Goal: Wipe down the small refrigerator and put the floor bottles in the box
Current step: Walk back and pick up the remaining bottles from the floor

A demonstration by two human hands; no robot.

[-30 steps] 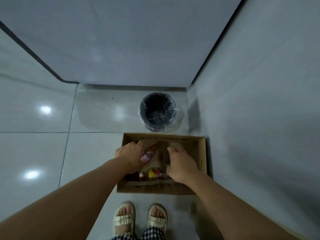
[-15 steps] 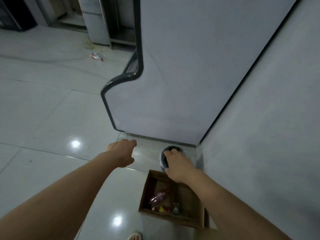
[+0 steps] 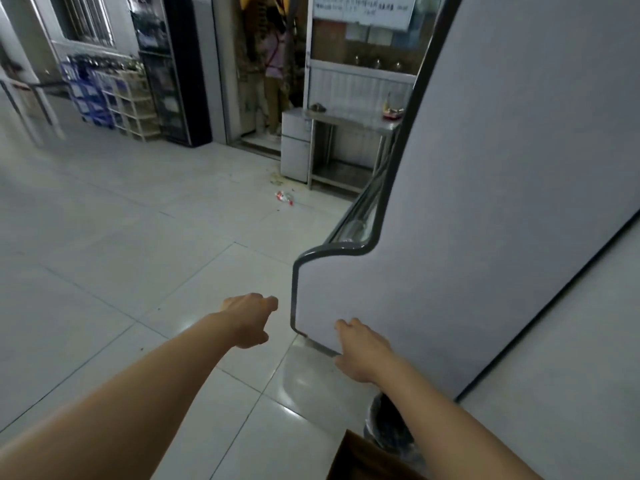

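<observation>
A person's two bare forearms reach forward over a pale tiled floor (image 3: 114, 244). At far left in the background stand blue crates (image 3: 85, 95) and a cream rack (image 3: 133, 109), then a tall black cabinet (image 3: 173, 71). The left hand (image 3: 249, 318) hangs in the air with fingers loosely curled, holding nothing. Well beyond it, a bottle (image 3: 284, 198) with a red label lies on its side on the floor, near scattered debris. Just behind the bottle stands the small white refrigerator (image 3: 294, 147), beside a steel tabletop (image 3: 349, 119) on legs. The right hand (image 3: 362, 348) is relaxed and empty, held in front of the lower corner of a large grey display case (image 3: 485, 202). Under the right forearm sits a black-lined bin (image 3: 386, 424). A corner of the cardboard box (image 3: 360, 459) shows at the bottom edge, just beside the bin; its contents are out of view.
</observation>
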